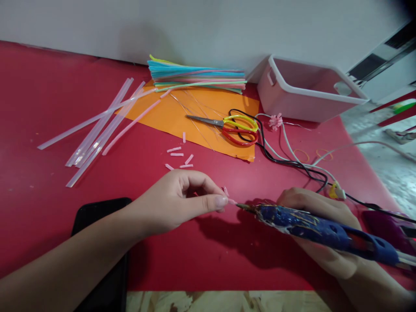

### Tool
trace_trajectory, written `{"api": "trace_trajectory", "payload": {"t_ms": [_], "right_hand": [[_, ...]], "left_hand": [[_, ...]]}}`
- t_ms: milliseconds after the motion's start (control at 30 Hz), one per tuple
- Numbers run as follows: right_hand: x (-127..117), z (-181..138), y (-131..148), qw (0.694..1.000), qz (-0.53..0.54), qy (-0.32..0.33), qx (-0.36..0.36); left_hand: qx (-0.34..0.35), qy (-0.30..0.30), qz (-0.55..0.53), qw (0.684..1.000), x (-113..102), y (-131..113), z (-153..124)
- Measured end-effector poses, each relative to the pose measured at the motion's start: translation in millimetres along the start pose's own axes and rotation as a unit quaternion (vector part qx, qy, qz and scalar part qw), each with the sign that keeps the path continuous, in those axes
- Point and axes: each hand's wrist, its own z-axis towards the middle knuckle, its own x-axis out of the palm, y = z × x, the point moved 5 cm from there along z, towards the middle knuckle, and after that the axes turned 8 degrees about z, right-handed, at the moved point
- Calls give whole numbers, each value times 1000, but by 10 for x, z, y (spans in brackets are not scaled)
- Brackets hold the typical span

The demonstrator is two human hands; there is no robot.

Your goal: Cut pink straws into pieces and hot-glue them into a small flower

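Note:
My left hand (191,197) pinches a short piece of pink pipe cleaner (232,201) between thumb and fingertip. Its free end meets the nozzle of a blue glue gun (302,221), which is smeared with dried glue. Wrapped round the glue gun's body is my right hand (325,208), partly hidden behind it. Several more cut pink pieces (177,154) lie on the red table beyond my left hand. Scissors (224,123) with yellow and red handles rest on an orange sheet (162,115). A small pink pipe-cleaner flower (275,121) lies by the cords.
A bundle of coloured pipe cleaners (198,76) lies against the wall. Clear glue sticks (100,121) are at the left, a white bin (312,95) at the back right. Black and white cords (286,161) cross the right side. A black phone (100,208) sits under my left forearm.

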Motion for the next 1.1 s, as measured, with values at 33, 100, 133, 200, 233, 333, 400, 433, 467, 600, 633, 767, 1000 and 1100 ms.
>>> {"api": "trace_trajectory", "payload": {"t_ms": [33, 100, 133, 200, 233, 333, 400, 433, 467, 600, 633, 767, 1000, 1100], "right_hand": [[0, -2, 0, 1000, -1, 2, 1], [-4, -9, -1, 1000, -5, 3, 3], [-6, -13, -2, 1000, -6, 3, 4], [-10, -18, -2, 1000, -6, 0, 8], [-11, -20, -4, 1000, -6, -1, 12], [-6, -11, -6, 1000, -3, -2, 20], [-2, 4, 0, 1000, -4, -2, 16], [1, 13, 3, 1000, -5, -2, 12], [2, 21, 7, 1000, -5, -3, 9], [3, 24, 16, 1000, -2, -3, 2], [2, 18, 17, 1000, -1, -4, 3], [3, 0, 23, 1000, -5, -2, 6], [16, 2, 7, 1000, -10, 17, -6], [13, -9, -14, 1000, -12, 9, -1]], "left_hand": [[-1, 1, -1, 1000, 0, 2, 0], [-2, 2, -1, 1000, 0, 4, 1], [0, 2, -1, 1000, 0, 2, 0], [1, 3, 4, 1000, 2, 0, -3], [1, 5, 7, 1000, 4, 1, -5], [-1, 8, 13, 1000, 8, 12, -7], [-2, 9, 15, 1000, 7, 24, -4], [-3, 9, 16, 1000, 7, 30, -3], [-3, 9, 19, 1000, 7, 35, -2], [-4, 9, 26, 1000, 7, 34, -8], [-5, 7, 27, 1000, 4, 31, -11], [-6, -2, 24, 1000, -13, 23, -16], [-4, -8, 22, 1000, -20, 4, -9], [-3, -7, 19, 1000, -16, 1, -6]]}}
